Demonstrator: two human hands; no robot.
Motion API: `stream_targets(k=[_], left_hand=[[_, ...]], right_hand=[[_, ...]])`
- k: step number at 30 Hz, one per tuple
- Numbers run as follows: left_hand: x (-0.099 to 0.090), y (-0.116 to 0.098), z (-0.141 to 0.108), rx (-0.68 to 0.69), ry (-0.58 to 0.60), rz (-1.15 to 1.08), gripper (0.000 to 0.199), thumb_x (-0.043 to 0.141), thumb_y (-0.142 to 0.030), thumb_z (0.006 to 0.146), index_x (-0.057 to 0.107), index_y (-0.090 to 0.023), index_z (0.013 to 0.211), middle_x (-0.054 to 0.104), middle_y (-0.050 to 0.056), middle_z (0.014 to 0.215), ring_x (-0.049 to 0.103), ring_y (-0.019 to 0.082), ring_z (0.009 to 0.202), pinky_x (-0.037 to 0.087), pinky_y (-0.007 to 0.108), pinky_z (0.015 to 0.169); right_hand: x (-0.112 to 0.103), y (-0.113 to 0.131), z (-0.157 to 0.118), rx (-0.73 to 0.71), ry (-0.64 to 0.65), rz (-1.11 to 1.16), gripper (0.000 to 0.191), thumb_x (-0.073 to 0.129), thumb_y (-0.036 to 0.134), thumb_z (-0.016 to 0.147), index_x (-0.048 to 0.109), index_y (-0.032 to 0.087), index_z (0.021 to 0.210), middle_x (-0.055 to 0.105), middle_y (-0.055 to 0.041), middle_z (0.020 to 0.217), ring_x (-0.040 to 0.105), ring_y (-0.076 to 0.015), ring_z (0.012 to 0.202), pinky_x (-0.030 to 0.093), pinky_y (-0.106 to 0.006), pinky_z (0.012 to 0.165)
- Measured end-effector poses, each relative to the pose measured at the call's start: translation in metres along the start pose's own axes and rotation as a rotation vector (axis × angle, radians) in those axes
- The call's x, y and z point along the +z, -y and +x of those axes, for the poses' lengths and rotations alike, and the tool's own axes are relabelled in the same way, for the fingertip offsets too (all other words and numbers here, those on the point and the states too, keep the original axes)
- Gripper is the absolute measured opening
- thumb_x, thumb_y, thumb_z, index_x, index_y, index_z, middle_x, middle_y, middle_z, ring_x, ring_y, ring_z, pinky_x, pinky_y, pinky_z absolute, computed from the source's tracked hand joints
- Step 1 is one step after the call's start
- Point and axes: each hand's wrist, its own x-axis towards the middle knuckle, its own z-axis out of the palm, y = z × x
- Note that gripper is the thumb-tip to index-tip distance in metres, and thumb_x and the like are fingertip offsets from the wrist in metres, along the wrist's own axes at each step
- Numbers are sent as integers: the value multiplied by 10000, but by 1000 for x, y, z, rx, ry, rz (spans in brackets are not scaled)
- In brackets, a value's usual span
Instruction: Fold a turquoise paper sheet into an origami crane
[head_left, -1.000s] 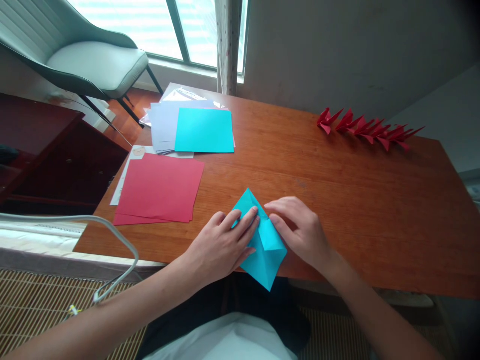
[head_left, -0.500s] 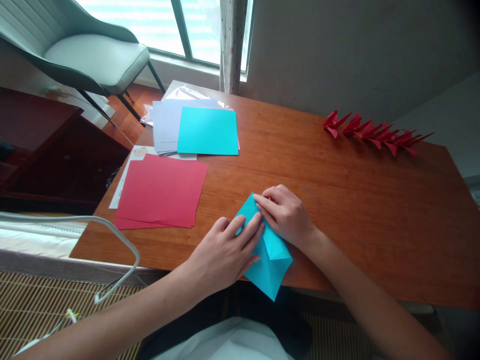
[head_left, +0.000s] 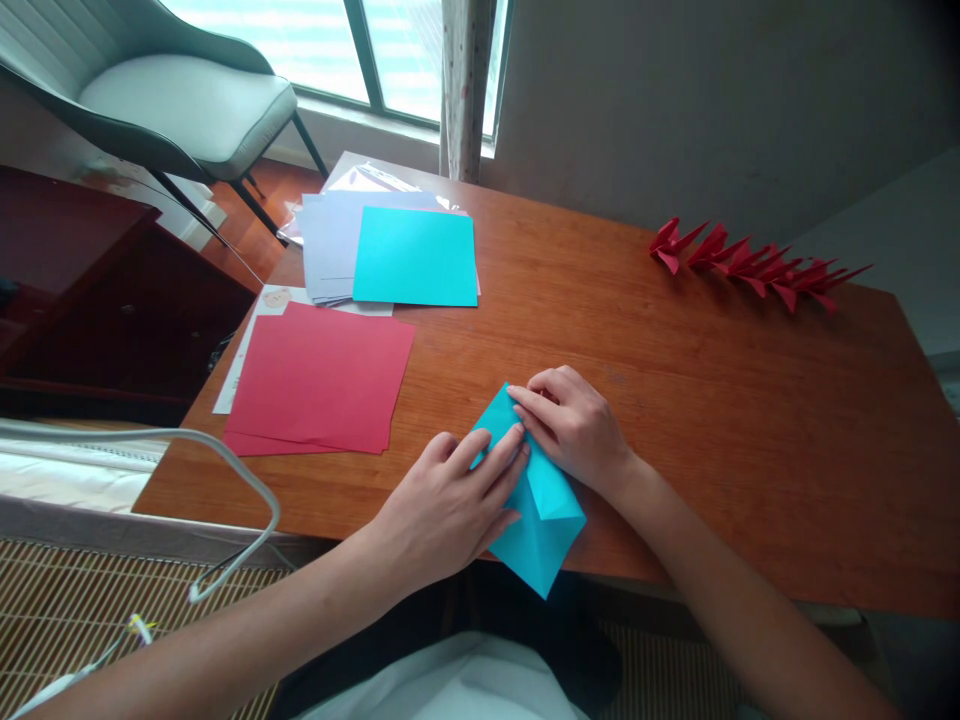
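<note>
A turquoise sheet of paper (head_left: 534, 545), partly folded with creases and a flap on its right side, lies at the table's near edge. Its lower tip sticks out past that edge. My left hand (head_left: 465, 490) rests on the sheet's left side, fingers stretched out and spread, fingertips touching the middle of the paper. Close to the sheet's upper tip, my right hand (head_left: 574, 425) has its fingers bent and closed on the right folded edge. The fingers of both hands cover part of the folds.
Red paper sheets (head_left: 319, 380) are stacked at the left, with another turquoise sheet (head_left: 416, 257) over pale sheets (head_left: 326, 245) behind them. Several red folded paper cranes (head_left: 757, 268) stand in a row at the far right. A white cable (head_left: 255, 480) loops beside the table's left corner.
The hands and the turquoise paper keep nearly the same position. The camera view has shifted only slightly.
</note>
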Motion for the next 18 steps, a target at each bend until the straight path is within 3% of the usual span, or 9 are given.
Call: stream_targets(k=[5,10,15,18], left_hand=[[-2,0,1,-4,16,-5,535,336,-449,1060,502,-179,1491,469,69,1579,485,276,1164,425,413,827],[-4,-7,5,-20,2,-13,528,356,-465,1055,560,-158,1433,507,99,1546,503,282,1196,423,413,886],[5,-18,7,-82,-49,36,413,463,-303,1033,598,-137,1386,555,88,1507,536,255,1138,452,386,881],[11,-18,5,-105,-87,-15,423,474,-333,1026,595,-161,1393,542,74,1520,539,260,1130,459,389,891]], right_hand=[[0,-1,1,-26,-13,-7,253,542,210,997,739,144,1142,681,-96,920,586,-214,851,525,-360,776],[0,-2,0,-20,-14,-10,254,527,232,1009,735,177,1145,682,-83,930,583,-210,853,525,-359,781],[2,-2,0,-3,-11,0,263,522,243,1011,732,185,1159,683,-90,941,583,-218,856,531,-376,783],[-3,0,1,19,19,17,276,527,249,1004,723,175,1184,682,-102,970,595,-233,881,545,-396,803]])
